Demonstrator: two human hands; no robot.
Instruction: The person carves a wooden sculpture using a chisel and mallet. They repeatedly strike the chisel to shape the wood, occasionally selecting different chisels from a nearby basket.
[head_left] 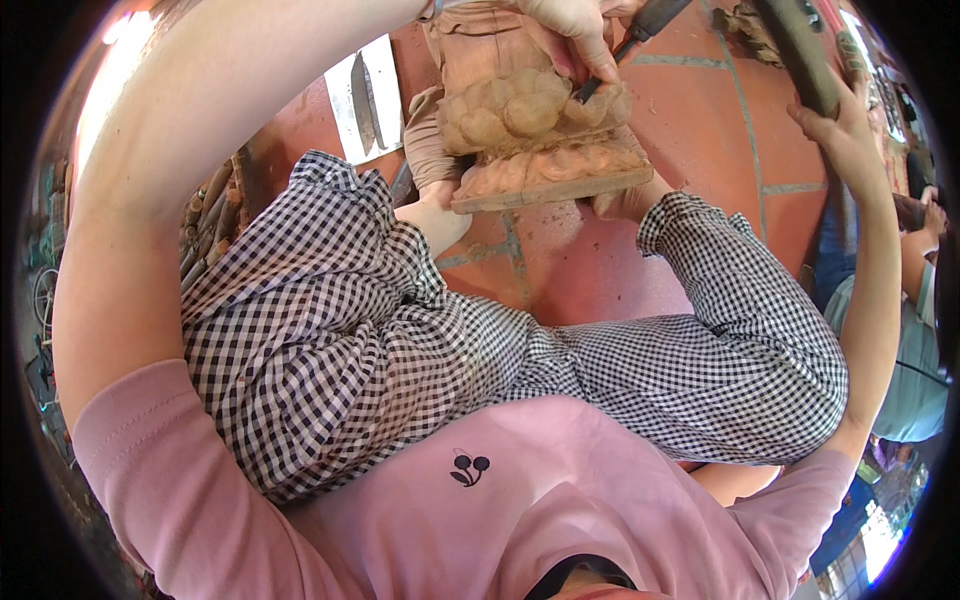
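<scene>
- Workpiece: we have a light-brown carved wooden block with rounded, petal-like relief (pixel 535 110), standing on the red tiled floor (pixel 700 130) between the wearer's two feet, its lower front edge turned toward the body.
- Left hand (pixel 572 25): grip pinching a slim metal chisel with a dark handle (pixel 652 18) low on its shaft; some fingers are cut off by the upper edge, so we cannot tell how they all lie.
- Chisel tip: set against the right part of the upper rounded band, tilted, handle leaning up and right.
- Right hand (pixel 845 125): grip wrapped round a dark, rounded wooden mallet (pixel 800 55), raised at the right and apart from the chisel handle.
- Step in hand, as we judge it: relief carving, with the edge placed for a struck cut.
- Next move, in our judgement: it calls for a steady chisel angle, the block kept firm between the feet, and a short, measured blow square on the handle's end.
- Caution: we would keep the left fingertips clear of the cutting edge; a hard blow might split a raised petal.
</scene>
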